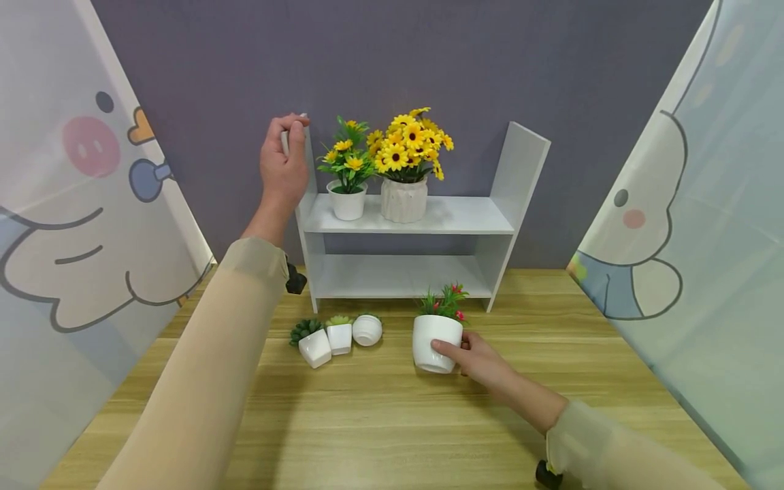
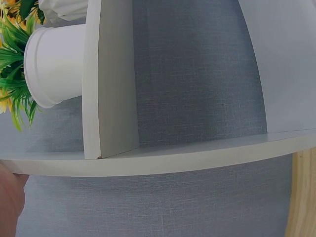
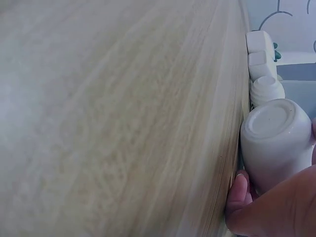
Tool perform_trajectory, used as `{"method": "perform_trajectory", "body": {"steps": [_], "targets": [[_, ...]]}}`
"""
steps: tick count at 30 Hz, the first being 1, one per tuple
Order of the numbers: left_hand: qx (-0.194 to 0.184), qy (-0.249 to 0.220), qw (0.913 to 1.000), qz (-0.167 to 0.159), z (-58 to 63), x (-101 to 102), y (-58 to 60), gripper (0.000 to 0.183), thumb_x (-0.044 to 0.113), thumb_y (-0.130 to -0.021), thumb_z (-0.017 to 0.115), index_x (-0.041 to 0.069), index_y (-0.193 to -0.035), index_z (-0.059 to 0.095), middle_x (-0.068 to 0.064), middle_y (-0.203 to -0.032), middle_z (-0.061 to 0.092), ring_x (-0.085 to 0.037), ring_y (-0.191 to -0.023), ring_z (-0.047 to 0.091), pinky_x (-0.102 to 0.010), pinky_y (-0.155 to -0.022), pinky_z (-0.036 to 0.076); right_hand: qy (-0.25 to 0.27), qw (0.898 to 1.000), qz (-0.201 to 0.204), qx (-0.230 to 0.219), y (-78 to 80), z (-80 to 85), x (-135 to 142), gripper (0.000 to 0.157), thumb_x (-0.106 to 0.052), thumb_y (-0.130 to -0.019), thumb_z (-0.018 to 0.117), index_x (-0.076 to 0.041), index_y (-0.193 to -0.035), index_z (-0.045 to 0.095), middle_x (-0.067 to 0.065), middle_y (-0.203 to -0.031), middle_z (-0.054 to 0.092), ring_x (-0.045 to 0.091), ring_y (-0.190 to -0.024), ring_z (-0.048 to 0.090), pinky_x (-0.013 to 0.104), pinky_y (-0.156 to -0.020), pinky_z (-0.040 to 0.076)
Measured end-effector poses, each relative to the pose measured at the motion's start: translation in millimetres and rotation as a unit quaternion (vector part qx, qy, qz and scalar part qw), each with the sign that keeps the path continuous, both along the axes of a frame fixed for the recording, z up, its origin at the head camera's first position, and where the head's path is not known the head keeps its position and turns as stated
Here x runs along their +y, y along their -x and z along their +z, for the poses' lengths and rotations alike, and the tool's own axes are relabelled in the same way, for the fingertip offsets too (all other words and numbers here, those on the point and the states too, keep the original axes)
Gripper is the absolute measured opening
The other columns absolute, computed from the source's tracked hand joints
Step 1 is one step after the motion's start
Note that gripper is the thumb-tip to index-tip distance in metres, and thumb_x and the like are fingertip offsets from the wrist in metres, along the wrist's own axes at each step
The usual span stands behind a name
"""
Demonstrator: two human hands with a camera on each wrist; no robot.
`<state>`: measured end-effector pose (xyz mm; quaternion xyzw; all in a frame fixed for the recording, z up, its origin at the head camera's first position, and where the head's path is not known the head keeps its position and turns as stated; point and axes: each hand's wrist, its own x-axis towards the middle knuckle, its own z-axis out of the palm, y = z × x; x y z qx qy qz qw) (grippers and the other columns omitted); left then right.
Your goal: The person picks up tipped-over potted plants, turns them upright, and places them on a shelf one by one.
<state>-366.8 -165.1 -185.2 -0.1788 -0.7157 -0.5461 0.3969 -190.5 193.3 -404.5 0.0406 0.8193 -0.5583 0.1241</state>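
The left hand [image 1: 284, 160] is raised to the top of the left side panel [image 1: 309, 163] of a white shelf [image 1: 474, 212], its fingers curled round the panel's edge. The right hand [image 1: 486, 366] grips a large white pot [image 1: 433, 340] at its right side, thumb across the front and the other fingers mostly hidden behind. That pot is in front of the shelf, tilted with its base toward the person, and holds a green plant with red flowers [image 1: 447, 304]; whether it touches the wooden worktop [image 1: 367, 422] is hard to tell. To its left, three small white pots lie tipped in a row near the shelf's front: an angular pot [image 1: 315, 348] with dark green leaves, a second angular pot [image 1: 339, 338] with paler leaves, and a round pot [image 1: 367, 331]. On the upper board, a smooth white pot [image 1: 348, 203] with yellow flowers stands upright near the left panel, and just right of it stands a textured white pot [image 1: 404, 201] with a fuller yellow bunch. A grey wall [image 1: 478, 61] rises behind, and cartoon-printed sheets hang at the left [image 1: 86, 252] and right [image 1: 649, 224].
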Motion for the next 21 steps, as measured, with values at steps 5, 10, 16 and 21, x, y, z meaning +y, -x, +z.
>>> {"method": "perform_trajectory", "body": {"steps": [5,10,16,21], "targets": [[-0.003,-0.008,1.0000,0.004,0.5,2,1.2,0.033,0.027,-0.118,0.047,0.003,-0.135,0.061,-0.012,-0.155,0.061,-0.009,-0.161,0.041,-0.022,-0.132,0.029,0.017,1.000,0.019,0.011,-1.5,-1.3,2,0.086,-0.044,-0.100,0.080,0.009,-0.158,0.043,0.021,-0.140,0.064,0.026,-0.115,0.065,0.033,-0.088,0.056],[-0.005,-0.007,0.9999,0.005,1.1,2,0.5,0.033,0.027,-0.118,0.047,0.003,-0.135,0.061,-0.012,-0.156,0.060,-0.009,-0.161,0.041,-0.023,-0.132,0.029,0.036,0.998,0.054,0.027,-3.2,-0.6,7,0.085,-0.034,-0.097,0.083,0.009,-0.158,0.042,0.024,-0.146,0.061,0.031,-0.126,0.066,0.038,-0.096,0.061],[0.000,0.003,1.0000,0.001,-0.3,0,-1.1,0.035,0.031,-0.118,0.049,0.005,-0.135,0.062,-0.007,-0.154,0.062,-0.006,-0.160,0.041,-0.022,-0.131,0.030,0.044,0.995,0.076,0.038,-6.0,0.5,10,0.096,-0.026,-0.095,0.088,0.009,-0.164,0.031,0.028,-0.159,0.052,0.042,-0.145,0.059,0.044,-0.106,0.061],[-0.002,0.007,1.0000,0.004,0.0,0,-2.6,0.035,0.034,-0.118,0.048,0.007,-0.135,0.063,-0.006,-0.155,0.061,-0.004,-0.159,0.041,-0.022,-0.131,0.030,0.053,0.994,0.086,0.050,-5.1,0.5,10,0.102,-0.019,-0.093,0.090,0.007,-0.167,0.024,0.028,-0.163,0.046,0.046,-0.151,0.053,0.048,-0.114,0.057]]}}
